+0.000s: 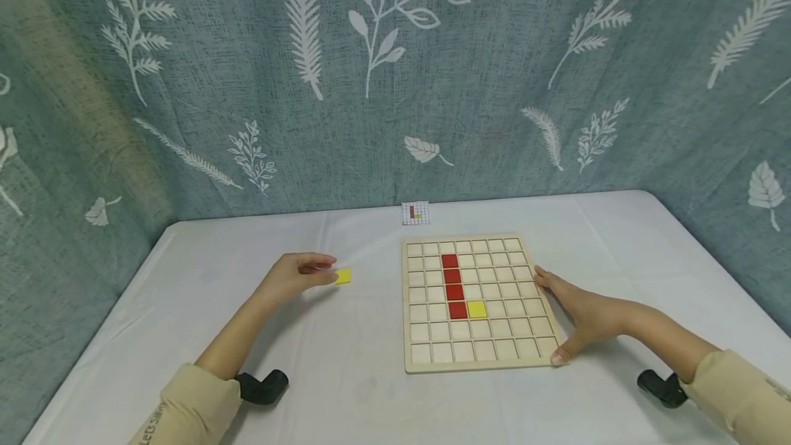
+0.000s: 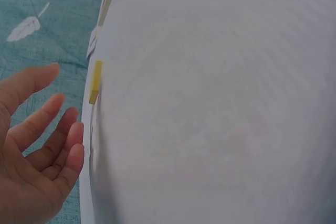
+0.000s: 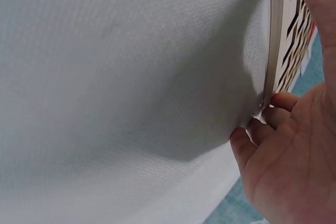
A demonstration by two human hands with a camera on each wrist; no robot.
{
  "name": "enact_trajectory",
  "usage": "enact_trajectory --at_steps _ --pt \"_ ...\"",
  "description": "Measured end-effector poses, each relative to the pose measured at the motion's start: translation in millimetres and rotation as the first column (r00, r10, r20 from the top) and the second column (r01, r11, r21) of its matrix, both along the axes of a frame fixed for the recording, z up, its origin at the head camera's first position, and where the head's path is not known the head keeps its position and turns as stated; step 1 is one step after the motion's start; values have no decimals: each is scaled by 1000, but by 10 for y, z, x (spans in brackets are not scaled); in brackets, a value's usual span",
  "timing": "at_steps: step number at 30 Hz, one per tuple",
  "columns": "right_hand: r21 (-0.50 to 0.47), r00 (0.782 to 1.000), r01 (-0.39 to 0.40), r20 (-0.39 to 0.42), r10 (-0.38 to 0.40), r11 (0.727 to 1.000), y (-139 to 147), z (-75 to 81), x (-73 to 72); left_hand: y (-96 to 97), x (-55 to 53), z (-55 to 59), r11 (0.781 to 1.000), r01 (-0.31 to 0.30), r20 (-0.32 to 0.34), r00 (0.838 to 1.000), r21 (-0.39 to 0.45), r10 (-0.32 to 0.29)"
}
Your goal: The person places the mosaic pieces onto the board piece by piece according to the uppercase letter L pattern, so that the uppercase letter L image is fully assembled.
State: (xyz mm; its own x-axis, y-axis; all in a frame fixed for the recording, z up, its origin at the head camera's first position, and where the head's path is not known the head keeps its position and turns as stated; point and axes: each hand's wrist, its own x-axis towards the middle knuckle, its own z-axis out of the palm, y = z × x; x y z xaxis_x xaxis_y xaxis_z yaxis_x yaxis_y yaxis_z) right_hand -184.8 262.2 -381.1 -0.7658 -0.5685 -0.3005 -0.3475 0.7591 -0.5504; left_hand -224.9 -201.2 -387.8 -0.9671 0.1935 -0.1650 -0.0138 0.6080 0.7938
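Observation:
A yellow square tile (image 1: 343, 276) lies on the white cloth left of the board. My left hand (image 1: 303, 273) hovers right beside it; in the left wrist view the thumb and fingers are spread apart with nothing between them, and the tile (image 2: 96, 82) stands clear of them. The wooden grid board (image 1: 426, 366) holds a column of several red tiles (image 1: 454, 292) and one yellow tile (image 1: 476, 309) right of the lowest red one. My right hand (image 1: 587, 314) touches the board's right side, thumb at the near corner, fingers farther up the edge.
Behind the board lies a small card (image 1: 415, 213) printed with a grid and a red and yellow pattern. A green-blue curtain (image 1: 346, 150) with white leaves hangs along the back of the white-covered table (image 1: 364, 397). Black devices (image 1: 264, 387) sit at both wrists.

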Motion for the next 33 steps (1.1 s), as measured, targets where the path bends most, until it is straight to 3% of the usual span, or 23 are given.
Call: enact_trajectory --at_steps 6,18,33 --pt "-2 1000 7 3 -7 1000 -3 2 -6 -2 -12 -26 1000 -7 -19 1000 -21 6" --pt "-19 1000 0 -7 0 1000 11 -33 -11 28 -31 -65 997 63 -71 995 -53 -66" --pt "-11 1000 13 11 -13 1000 20 -45 -10 80 -74 -137 990 89 -113 988 -107 -101"
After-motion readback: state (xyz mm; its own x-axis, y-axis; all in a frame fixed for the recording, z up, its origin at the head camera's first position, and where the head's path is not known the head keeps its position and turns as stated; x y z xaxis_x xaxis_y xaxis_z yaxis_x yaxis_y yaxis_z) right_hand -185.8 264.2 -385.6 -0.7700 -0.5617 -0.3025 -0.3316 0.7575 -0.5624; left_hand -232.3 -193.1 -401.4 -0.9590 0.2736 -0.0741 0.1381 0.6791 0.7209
